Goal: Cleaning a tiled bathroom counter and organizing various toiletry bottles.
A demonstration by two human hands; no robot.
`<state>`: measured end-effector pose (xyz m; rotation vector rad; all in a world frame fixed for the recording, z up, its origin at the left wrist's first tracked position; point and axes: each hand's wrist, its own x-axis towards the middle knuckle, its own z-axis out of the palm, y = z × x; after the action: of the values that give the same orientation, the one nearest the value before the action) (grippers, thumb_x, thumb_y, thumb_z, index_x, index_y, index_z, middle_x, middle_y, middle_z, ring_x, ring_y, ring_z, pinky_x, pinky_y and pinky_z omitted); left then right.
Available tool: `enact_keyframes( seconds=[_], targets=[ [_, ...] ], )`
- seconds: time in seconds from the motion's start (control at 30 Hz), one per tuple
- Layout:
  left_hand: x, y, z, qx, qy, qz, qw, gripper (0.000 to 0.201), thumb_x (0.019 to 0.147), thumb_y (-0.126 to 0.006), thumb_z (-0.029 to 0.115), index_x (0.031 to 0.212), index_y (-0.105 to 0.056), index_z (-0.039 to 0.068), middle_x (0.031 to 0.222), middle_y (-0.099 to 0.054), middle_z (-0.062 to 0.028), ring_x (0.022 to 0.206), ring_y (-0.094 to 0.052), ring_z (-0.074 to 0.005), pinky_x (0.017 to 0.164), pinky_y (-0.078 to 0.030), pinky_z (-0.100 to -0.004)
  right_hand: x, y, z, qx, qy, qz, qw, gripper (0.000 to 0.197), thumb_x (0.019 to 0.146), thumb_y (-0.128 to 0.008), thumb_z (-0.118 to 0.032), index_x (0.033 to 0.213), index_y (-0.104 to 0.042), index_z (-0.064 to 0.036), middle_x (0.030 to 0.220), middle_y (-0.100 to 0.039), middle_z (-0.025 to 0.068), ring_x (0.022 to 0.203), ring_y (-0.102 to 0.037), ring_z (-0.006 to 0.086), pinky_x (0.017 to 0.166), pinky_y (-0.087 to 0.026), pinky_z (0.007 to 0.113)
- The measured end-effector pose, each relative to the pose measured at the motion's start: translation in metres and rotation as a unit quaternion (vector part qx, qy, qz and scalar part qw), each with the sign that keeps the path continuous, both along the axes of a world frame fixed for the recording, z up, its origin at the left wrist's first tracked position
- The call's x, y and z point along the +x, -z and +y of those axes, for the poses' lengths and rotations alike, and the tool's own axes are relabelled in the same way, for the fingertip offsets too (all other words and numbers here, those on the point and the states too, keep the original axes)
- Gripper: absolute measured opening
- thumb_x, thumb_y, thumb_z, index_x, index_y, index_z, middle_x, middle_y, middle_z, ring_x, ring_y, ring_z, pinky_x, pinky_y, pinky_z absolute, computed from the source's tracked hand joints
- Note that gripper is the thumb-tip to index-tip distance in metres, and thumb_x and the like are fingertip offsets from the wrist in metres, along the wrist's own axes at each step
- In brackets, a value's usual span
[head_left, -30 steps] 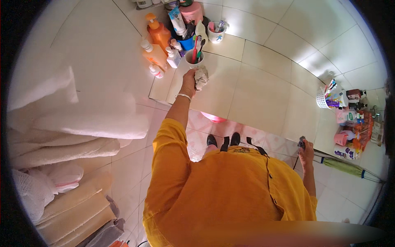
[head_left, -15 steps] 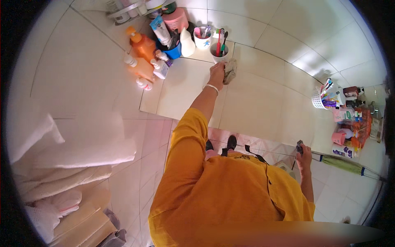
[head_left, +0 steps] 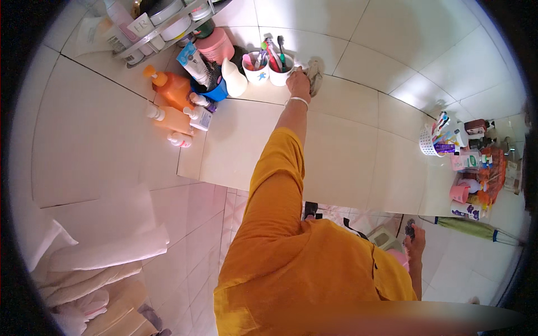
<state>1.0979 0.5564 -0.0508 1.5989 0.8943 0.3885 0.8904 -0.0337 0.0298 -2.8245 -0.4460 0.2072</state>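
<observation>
My left hand (head_left: 298, 84), at the end of an outstretched arm, reaches to the back of the pale tiled counter (head_left: 342, 151). Its fingers are closed on a crumpled greyish-beige cloth (head_left: 316, 77) near the wall. Just left of this hand stands a white cup (head_left: 279, 76) holding toothbrushes; whether the fingers touch it I cannot tell. A second white cup (head_left: 256, 74) with a blue figure is beside it. Low on the right, beyond the counter's front edge, my right hand (head_left: 415, 245) grips a dark grey scouring pad (head_left: 411, 228).
Left of the cups are a white bottle (head_left: 233, 78), a blue container (head_left: 217, 92) and orange pump bottles (head_left: 172, 88), under a corner shelf (head_left: 162, 28). A white basket (head_left: 427, 141) and several toiletries crowd the right end. A green cloth (head_left: 465, 227) hangs below.
The toothbrush cup has shifted back toward the wall, beside the other cup. My left hand has moved toward the wall with the cloth. My view has shifted; my right hand still holds the pad.
</observation>
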Motion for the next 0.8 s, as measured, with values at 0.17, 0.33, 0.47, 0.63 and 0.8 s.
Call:
enact_keyframes(
  seconds=[0.17,0.33,0.47,0.63,0.8],
  targets=[
    [0.029,0.037,0.020,0.156,-0.013,0.018,0.987,0.031,0.085,-0.048,0.023,0.106,-0.059,0.004,0.103,-0.060,-0.0165,0.099,-0.056,-0.0270,0.085,-0.044,-0.0331,0.006,0.004,0.001,0.010,-0.040,-0.017,0.999,0.039,0.071,-0.054,-0.015,0.108,-0.052,-0.0019,0.095,-0.052,0.0191,0.088,-0.050,0.0368,0.081,-0.042,0.044],
    [0.031,0.052,0.018,0.191,-0.032,0.003,0.981,0.025,0.086,-0.044,0.022,0.086,-0.062,0.005,0.086,-0.062,-0.0201,0.084,-0.061,-0.0313,0.074,-0.047,-0.0388,0.015,-0.003,0.024,0.031,-0.064,-0.015,0.997,0.039,0.071,-0.053,-0.015,0.107,-0.052,-0.0010,0.094,-0.052,0.0192,0.086,-0.050,0.0377,0.078,-0.042,0.045],
    [0.022,0.025,-0.004,0.180,-0.080,-0.046,0.979,0.034,0.083,-0.047,0.028,0.087,-0.062,-0.003,0.087,-0.062,-0.0237,0.083,-0.060,-0.0366,0.074,-0.046,-0.0418,0.023,0.016,0.015,0.018,-0.044,0.008,0.999,0.039,0.070,-0.051,-0.015,0.107,-0.054,-0.0019,0.094,-0.053,0.0176,0.090,-0.051,0.0338,0.081,-0.043,0.040],
    [-0.014,0.016,-0.004,0.012,-0.126,-0.074,0.989,0.035,0.082,-0.051,0.028,0.087,-0.061,-0.005,0.075,-0.061,-0.0211,0.070,-0.058,-0.0291,0.070,-0.046,-0.0391,0.032,0.014,0.038,0.040,-0.101,-0.019,0.994,0.039,0.071,-0.051,-0.014,0.108,-0.053,-0.0014,0.093,-0.052,0.0184,0.089,-0.050,0.0354,0.078,-0.043,0.041],
    [-0.117,0.000,0.007,-0.031,-0.159,-0.122,0.979,0.033,0.084,-0.048,0.026,0.073,-0.062,-0.003,0.065,-0.058,-0.0149,0.062,-0.053,-0.0170,0.060,-0.044,-0.0348,0.037,0.003,0.062,0.049,-0.070,-0.005,0.996,0.041,0.070,-0.052,-0.011,0.110,-0.052,-0.0011,0.097,-0.052,0.0185,0.090,-0.050,0.0343,0.080,-0.043,0.042]
  ],
)
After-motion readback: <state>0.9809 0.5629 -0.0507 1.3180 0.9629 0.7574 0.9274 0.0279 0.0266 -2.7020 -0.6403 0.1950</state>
